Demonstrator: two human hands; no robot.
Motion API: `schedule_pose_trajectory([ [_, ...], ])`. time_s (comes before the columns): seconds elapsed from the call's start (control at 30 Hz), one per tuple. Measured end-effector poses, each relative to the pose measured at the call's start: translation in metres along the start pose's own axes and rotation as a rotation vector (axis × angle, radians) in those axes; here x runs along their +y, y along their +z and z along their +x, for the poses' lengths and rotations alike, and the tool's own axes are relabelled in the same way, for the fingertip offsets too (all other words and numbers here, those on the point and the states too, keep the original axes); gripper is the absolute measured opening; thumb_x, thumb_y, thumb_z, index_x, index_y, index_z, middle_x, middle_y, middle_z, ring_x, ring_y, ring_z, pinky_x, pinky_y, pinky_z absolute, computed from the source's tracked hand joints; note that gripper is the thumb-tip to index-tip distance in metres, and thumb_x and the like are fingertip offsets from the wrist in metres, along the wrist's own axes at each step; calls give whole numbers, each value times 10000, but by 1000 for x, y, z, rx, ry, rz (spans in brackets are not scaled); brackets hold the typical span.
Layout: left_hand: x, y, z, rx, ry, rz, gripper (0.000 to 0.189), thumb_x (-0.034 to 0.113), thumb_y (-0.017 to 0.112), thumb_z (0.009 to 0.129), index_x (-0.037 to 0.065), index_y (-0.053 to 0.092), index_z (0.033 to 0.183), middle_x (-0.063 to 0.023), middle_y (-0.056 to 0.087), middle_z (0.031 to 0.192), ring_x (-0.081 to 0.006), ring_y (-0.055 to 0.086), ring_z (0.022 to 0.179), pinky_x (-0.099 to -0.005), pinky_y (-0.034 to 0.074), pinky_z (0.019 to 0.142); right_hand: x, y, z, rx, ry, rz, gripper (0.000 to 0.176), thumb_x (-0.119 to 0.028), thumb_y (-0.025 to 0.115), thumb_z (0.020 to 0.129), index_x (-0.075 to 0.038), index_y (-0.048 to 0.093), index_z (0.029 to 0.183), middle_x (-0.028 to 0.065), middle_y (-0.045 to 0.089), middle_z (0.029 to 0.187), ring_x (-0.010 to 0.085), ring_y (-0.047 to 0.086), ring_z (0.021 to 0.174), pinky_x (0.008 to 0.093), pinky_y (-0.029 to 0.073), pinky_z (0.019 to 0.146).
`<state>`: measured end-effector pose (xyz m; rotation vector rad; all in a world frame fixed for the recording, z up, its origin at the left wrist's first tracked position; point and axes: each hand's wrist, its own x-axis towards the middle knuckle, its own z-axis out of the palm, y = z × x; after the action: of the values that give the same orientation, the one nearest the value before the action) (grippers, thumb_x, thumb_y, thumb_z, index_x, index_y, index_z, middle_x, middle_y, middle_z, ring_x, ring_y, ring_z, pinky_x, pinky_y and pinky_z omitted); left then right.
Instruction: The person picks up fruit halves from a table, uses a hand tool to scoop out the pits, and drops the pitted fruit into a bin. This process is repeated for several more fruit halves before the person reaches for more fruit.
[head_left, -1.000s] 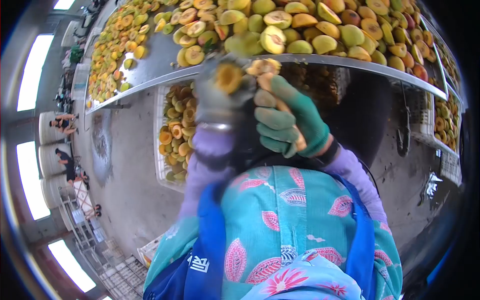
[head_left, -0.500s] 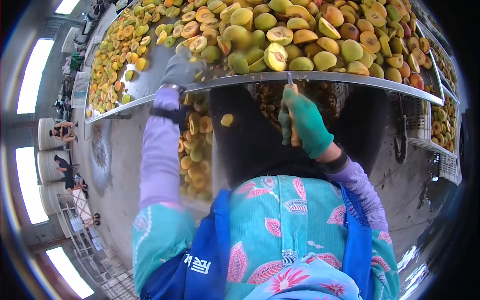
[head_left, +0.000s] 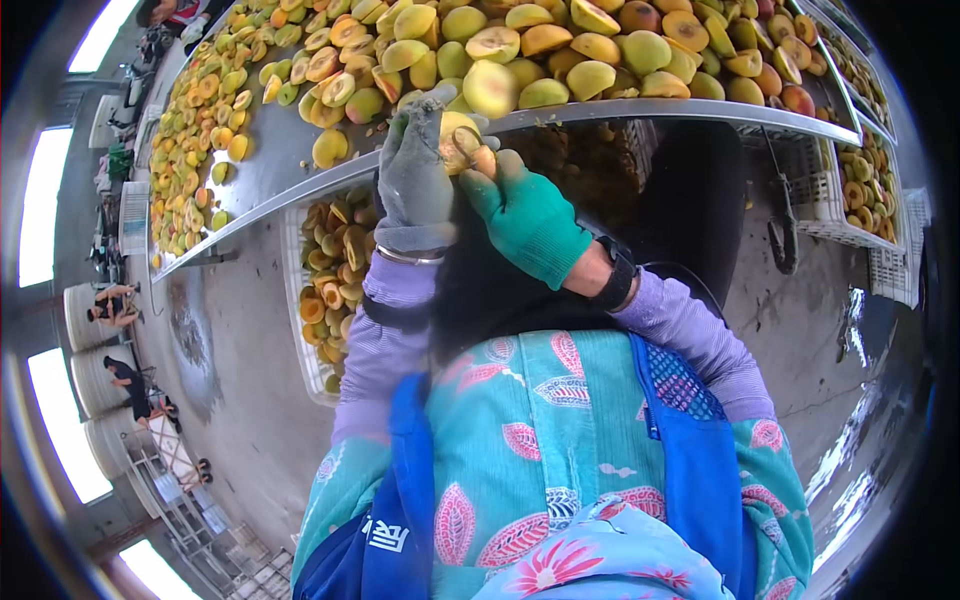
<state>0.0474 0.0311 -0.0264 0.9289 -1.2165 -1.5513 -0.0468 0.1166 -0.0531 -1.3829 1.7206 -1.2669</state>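
Cupping a yellow fruit (head_left: 458,140) in the grey-gloved left hand (head_left: 415,185), fingers wrapped round it, a worker holds it at the front edge of the steel bench (head_left: 660,108). The green-gloved right hand (head_left: 528,218) is clenched against it from the right, though what that fist grips cannot be made out. A heap of whole and halved fruit (head_left: 560,50) crowds the bench up to that edge behind both hands, while a white crate (head_left: 292,285) of cut halves sits below the bench's left end and people (head_left: 125,380) stand far off left.
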Motion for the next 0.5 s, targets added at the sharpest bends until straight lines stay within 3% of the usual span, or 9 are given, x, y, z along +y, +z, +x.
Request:
schedule_pose_trajectory([
  [0.1, -7, 2, 1, 132, 137, 192, 352, 269, 448, 997, -27, 569, 1143, -173, 658, 946, -266, 676, 788, -338, 568, 692, -1, -2, 1, -41, 23, 49, 350, -349, 531, 951, -3, 479, 941, 263, 602, 709, 470, 589, 683, 527, 439, 559],
  [0.2, -1, 19, -10, 185, 85, 96, 338, 253, 455, 1003, -39, 590, 1103, -156, 659, 923, -245, 675, 762, -320, 564, 665, 4, 3, 0, -71, 58, 110, 393, -376, 504, 960, 16, 489, 967, 274, 607, 733, 474, 594, 711, 535, 447, 597],
  [0.23, -5, 18, -9, 103, 56, 2, 305, 223, 467, 996, -42, 599, 1068, -149, 665, 922, -227, 673, 794, -295, 558, 680, 6, 4, -1, -73, 73, 129, 395, -376, 501, 962, 19, 493, 970, 278, 607, 743, 476, 594, 723, 534, 448, 606],
  [0.33, -13, 19, 0, 90, -1, -73, 265, 240, 532, 970, -8, 624, 979, -96, 645, 775, -144, 602, 661, -252, 507, 586, 13, -11, 4, -144, 51, 163, 387, -363, 497, 965, 22, 509, 999, 285, 604, 764, 473, 592, 737, 523, 450, 618],
  [0.37, -5, 10, 1, -58, -20, 42, 283, 227, 502, 968, -36, 593, 1022, -157, 674, 906, -227, 668, 732, -325, 557, 677, 14, -20, 8, -211, 21, 173, 388, -363, 502, 963, 16, 517, 1039, 287, 607, 791, 467, 590, 749, 511, 449, 620],
  [0.47, 14, -3, 10, -216, 67, 322, 277, 227, 511, 961, -32, 592, 1016, -161, 673, 906, -235, 664, 707, -345, 557, 663, 8, -11, 8, -167, -50, 167, 381, -366, 511, 958, 8, 535, 1032, 282, 610, 805, 459, 592, 741, 500, 451, 616],
  [0.5, 25, 7, 10, -120, -175, 156, 263, 202, 486, 966, -35, 585, 1023, -167, 673, 900, -247, 668, 724, -341, 565, 662, -5, -1, 4, -141, 95, 377, 376, -382, 502, 960, -9, 545, 978, 196, 608, 746, 369, 596, 650, 458, 461, 565],
])
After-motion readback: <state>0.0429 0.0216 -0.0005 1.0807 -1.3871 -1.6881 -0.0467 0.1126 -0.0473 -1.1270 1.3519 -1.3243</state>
